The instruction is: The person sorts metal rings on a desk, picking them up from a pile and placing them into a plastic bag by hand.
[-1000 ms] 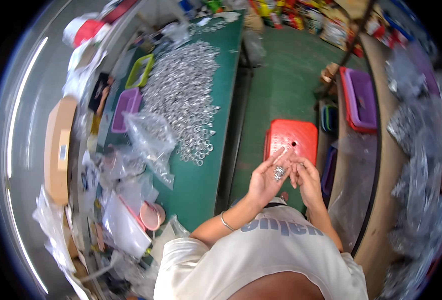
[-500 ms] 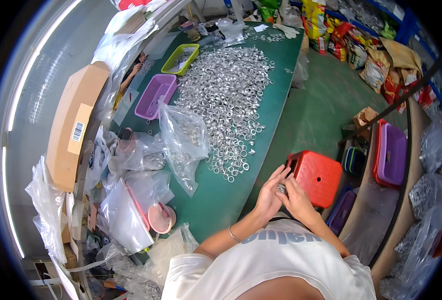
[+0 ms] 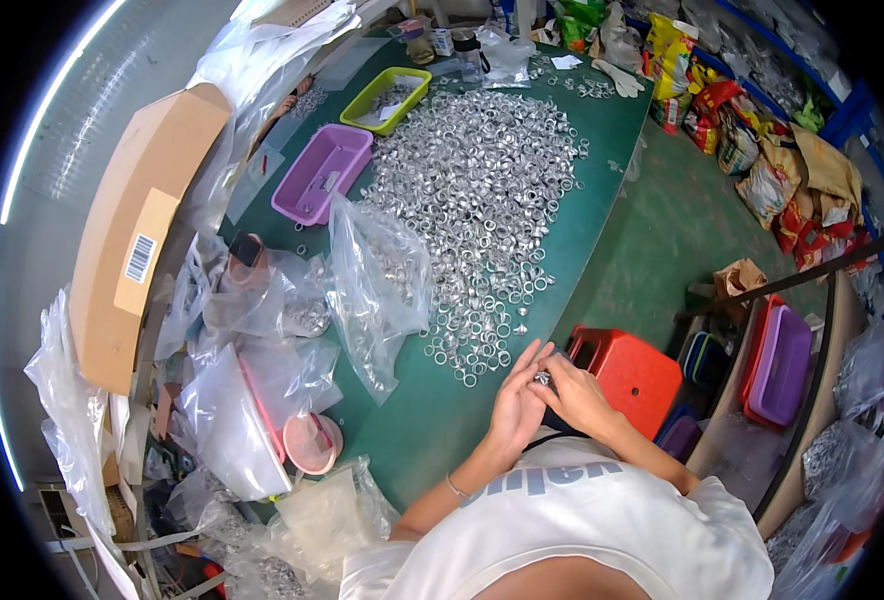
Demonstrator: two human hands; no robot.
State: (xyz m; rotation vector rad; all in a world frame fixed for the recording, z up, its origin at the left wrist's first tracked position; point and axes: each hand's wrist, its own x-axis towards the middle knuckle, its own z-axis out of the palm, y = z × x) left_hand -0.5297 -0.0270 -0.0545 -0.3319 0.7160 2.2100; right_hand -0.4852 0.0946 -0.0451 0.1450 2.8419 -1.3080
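Observation:
Just off the table's near right edge, my left hand [image 3: 514, 408] is turned palm up, its fingers long and slightly curled. My right hand [image 3: 580, 398] bends over it, fingertips closed at the left palm. Between them show a few small shiny metal rings [image 3: 542, 378], partly covered by the fingers; how many I cannot make out. Beyond my hands, a wide heap of similar silver rings [image 3: 482, 190] spreads over the green table [image 3: 427, 425], with several loose ones at its near end. A clear plastic bag [image 3: 357, 290] lies against the heap's left side.
A purple basket [image 3: 287, 200] and a lime-green basket [image 3: 420, 92] stand left of the heap. A red stool [image 3: 644, 378] is right of my hands. A pink cup [image 3: 312, 445] sits near left. Another person's hand [image 3: 288, 105] shows at the far left edge.
The view has turned, so the table and heap sit further right. Both hands have shifted closer to the table's edge, still together around the rings. Less of the other person's arms shows.

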